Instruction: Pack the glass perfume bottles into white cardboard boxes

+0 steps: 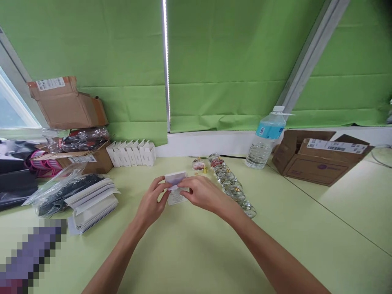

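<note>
Between my two hands is a small white carton (177,197), with printed text on the side facing me and its top part raised. My left hand (153,200) pinches its left edge with thumb and fingers. From the right, my right hand (200,192) closes on the upper edge and covers part of it. Just behind the hands stands a small glass bottle (199,164) with a pinkish label. A gold cap (205,170) lies beside that bottle. A row of clear glass bottles (231,183) runs along the right of my right hand.
Several white cartons (131,154) stand in a row at the back left. Flattened white cartons (93,204) lie stacked near a plastic bag (61,196). Cardboard boxes (69,108) are piled at left. A large water bottle (265,139) and an opened cardboard box (318,159) stand right.
</note>
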`<state>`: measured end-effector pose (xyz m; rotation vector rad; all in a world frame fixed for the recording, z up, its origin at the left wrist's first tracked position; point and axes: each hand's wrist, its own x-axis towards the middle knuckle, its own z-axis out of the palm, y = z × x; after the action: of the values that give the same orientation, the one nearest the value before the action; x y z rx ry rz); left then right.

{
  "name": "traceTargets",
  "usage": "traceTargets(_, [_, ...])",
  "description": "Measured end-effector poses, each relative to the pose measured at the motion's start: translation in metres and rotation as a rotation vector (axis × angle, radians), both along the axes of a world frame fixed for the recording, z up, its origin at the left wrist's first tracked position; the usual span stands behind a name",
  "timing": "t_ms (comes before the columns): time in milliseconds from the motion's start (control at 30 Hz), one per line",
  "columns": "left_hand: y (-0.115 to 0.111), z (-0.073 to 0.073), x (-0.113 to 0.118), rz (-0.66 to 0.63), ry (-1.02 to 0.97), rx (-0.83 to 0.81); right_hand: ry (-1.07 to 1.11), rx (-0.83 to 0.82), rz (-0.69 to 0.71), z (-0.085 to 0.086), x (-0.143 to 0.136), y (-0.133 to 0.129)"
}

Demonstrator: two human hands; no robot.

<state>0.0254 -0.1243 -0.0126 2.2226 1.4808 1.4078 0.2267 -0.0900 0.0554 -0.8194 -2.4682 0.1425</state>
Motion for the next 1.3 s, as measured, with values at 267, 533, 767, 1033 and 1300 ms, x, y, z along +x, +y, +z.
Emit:
traceTargets(267, [-0.003,-0.001,0.000,0.054,0.073,-0.001,0.287,-0.103,-0.096,0.024,0.020,0.013])
traceTargets(533, [-0.003,0.002,-0.002,0.122,-0.108,-0.087,0.415,-0.250,-0.383,0.028,0.046,0.033])
traceTargets(767, [0.003,-0.011,-0.006,-0.051,-0.285,-0.370,0.346,-0.272,-0.449,0.027,0.049,0.032])
traceTargets(1033, [0.014,-0.028,-0.018,-0.036,-0.341,-0.412,-0.079,-0.310,-0.714,0.018,0.039,0.083])
traceTargets(1300, [0.020,-0.033,-0.025,-0.008,-0.306,-0.435,-0.151,-0.401,-0.810,-0.004,0.022,0.140])
